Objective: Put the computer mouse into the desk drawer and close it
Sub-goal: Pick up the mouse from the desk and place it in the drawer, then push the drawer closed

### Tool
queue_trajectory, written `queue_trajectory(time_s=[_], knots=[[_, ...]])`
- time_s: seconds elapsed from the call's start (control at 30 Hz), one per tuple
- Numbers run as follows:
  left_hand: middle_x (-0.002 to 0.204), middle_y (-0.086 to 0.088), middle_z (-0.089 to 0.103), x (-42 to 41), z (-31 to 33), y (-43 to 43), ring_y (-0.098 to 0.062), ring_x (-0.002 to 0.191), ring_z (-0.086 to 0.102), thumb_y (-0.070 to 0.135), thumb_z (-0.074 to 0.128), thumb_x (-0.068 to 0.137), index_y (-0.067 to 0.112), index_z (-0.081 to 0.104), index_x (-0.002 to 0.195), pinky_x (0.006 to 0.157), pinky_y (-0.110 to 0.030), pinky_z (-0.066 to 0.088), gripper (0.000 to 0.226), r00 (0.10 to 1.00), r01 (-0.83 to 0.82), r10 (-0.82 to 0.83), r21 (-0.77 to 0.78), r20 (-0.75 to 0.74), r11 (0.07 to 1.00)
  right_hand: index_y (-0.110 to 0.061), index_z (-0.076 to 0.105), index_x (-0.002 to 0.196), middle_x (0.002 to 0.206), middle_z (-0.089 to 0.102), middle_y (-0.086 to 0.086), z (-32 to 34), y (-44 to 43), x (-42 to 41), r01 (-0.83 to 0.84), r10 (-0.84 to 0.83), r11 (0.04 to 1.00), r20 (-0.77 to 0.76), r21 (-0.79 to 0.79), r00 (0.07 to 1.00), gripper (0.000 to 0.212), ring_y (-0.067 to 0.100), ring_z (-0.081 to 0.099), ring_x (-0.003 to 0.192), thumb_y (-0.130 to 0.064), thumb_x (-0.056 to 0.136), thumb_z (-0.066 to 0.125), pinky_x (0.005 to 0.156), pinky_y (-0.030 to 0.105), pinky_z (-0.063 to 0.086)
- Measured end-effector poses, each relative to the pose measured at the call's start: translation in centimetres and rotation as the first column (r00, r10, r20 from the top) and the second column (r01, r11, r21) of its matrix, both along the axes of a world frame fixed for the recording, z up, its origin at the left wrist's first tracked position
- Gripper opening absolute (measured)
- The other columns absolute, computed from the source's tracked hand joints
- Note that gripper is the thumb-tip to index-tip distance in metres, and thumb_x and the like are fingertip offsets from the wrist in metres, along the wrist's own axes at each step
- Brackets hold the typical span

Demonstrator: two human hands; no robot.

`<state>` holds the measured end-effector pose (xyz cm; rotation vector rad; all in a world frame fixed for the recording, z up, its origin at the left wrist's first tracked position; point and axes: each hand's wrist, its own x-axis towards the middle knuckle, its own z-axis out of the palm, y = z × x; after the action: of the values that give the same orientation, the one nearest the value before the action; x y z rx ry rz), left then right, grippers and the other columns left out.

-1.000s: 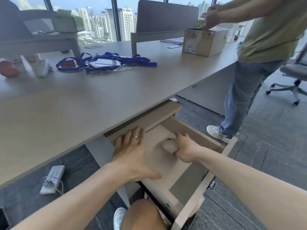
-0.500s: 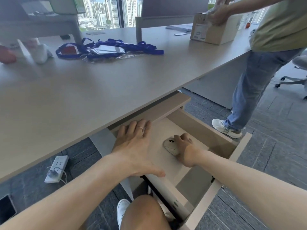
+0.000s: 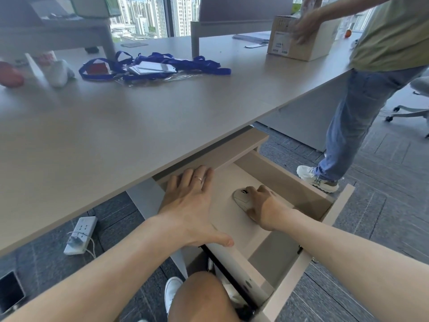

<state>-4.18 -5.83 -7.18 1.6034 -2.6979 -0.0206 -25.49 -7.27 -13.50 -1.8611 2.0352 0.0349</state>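
Note:
The desk drawer (image 3: pixel 299 187) is pulled out from under the desktop (image 3: pixel 139 126). A beige computer mouse (image 3: pixel 241 199) rests on the drawer's bottom, near the middle. My right hand (image 3: pixel 262 204) covers its right side with the fingers curled over it. My left hand (image 3: pixel 190 205) lies flat, fingers spread, on the drawer's left edge, thumb hanging over the side. It holds nothing.
Blue lanyards with badges (image 3: pixel 153 66) lie on the desktop. A person (image 3: pixel 362 73) stands at the right by a cardboard box (image 3: pixel 299 38), close to the drawer's far corner. A power strip (image 3: pixel 80 234) and a phone (image 3: pixel 10 291) lie on the floor. My knee (image 3: pixel 199 298) is below the drawer.
My right hand has lowered the mouse onto the drawer bottom and stays on it. My left hand has hardly moved. The view has tilted slightly downward.

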Motion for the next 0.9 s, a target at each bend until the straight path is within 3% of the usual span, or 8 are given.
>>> queue_trajectory(time_s=[0.27,0.43,0.57,0.67,0.77,0.83,0.9], knots=[[0.167,-0.003,-0.002,-0.1,0.1,-0.1,-0.025,0.148,0.003,0.092,0.062,0.048,0.016,-0.006,0.157,0.117,-0.044,0.011,0.149,1.000,-0.006,0.006,-0.012,0.029,1.000,-0.017,0.032,0.148,0.140,0.039,0.016,0.6,0.2,-0.1,0.017,-0.017,1.000,0.001,0.003,1.000,0.065,0.039,0.042,0.129,-0.039,0.093,0.060,0.103,0.044,0.043],[0.167,-0.004,-0.003,-0.4,0.3,-0.1,-0.028,0.149,0.002,0.095,0.059,0.044,0.016,-0.008,0.157,0.118,-0.047,0.011,0.153,0.998,-0.012,0.010,0.037,0.057,0.999,-0.022,0.031,0.150,0.144,0.041,0.012,4.3,2.5,-1.3,-0.076,0.063,0.987,-0.096,-0.141,0.993,0.071,0.036,0.040,0.133,-0.052,0.090,0.054,0.103,0.050,0.043],[0.168,-0.005,-0.006,-0.4,0.8,0.0,-0.028,0.151,0.000,0.096,0.059,0.043,0.016,-0.010,0.157,0.120,-0.049,0.010,0.156,0.998,-0.037,0.032,0.083,0.060,0.996,-0.022,0.032,0.152,0.153,0.036,0.008,6.7,6.3,-3.9,-0.164,0.126,0.958,-0.169,-0.235,0.978,0.070,0.031,0.032,0.142,-0.060,0.094,0.041,0.115,0.046,0.031],[0.169,-0.003,-0.008,-0.4,0.8,0.6,-0.026,0.152,-0.003,0.093,0.061,0.042,0.019,-0.012,0.158,0.121,-0.049,0.008,0.156,0.998,-0.066,0.065,0.113,0.016,0.991,-0.023,0.029,0.154,0.159,0.030,0.006,6.4,9.6,-5.3,-0.004,-0.027,0.954,-0.097,-0.301,0.995,0.076,0.028,0.023,0.148,-0.066,0.092,0.032,0.120,0.046,0.021],[0.169,-0.004,-0.010,0.0,0.4,1.8,-0.024,0.154,-0.008,0.086,0.069,0.048,0.018,-0.013,0.158,0.123,-0.046,0.000,0.153,0.986,-0.107,0.124,0.150,-0.109,0.983,-0.015,0.013,0.158,0.166,0.009,0.014,5.2,11.9,-5.5,0.266,-0.259,0.918,0.062,-0.295,0.964,0.079,0.032,0.005,0.153,-0.053,0.096,0.045,0.123,0.048,0.010],[0.169,-0.007,-0.012,0.3,0.1,2.8,-0.025,0.154,-0.011,0.084,0.070,0.051,0.014,-0.014,0.157,0.123,-0.044,-0.004,0.153,0.973,-0.150,0.172,0.146,-0.155,0.978,-0.007,0.001,0.159,0.166,-0.001,0.018,5.0,12.6,-5.1,0.420,-0.362,0.870,0.247,-0.256,0.899,0.092,0.038,0.002,0.152,-0.044,0.095,0.055,0.122,0.049,0.010],[0.168,-0.011,-0.015,0.5,0.0,3.6,-0.028,0.154,-0.014,0.084,0.071,0.053,0.011,-0.015,0.157,0.123,-0.043,-0.005,0.154,0.957,-0.210,0.233,0.141,-0.175,0.968,-0.003,-0.006,0.158,0.165,-0.002,0.018,5.2,12.9,-4.6,0.555,-0.424,0.806,0.455,-0.205,0.783,0.104,0.040,0.010,0.151,-0.036,0.090,0.066,0.120,0.046,0.016]])
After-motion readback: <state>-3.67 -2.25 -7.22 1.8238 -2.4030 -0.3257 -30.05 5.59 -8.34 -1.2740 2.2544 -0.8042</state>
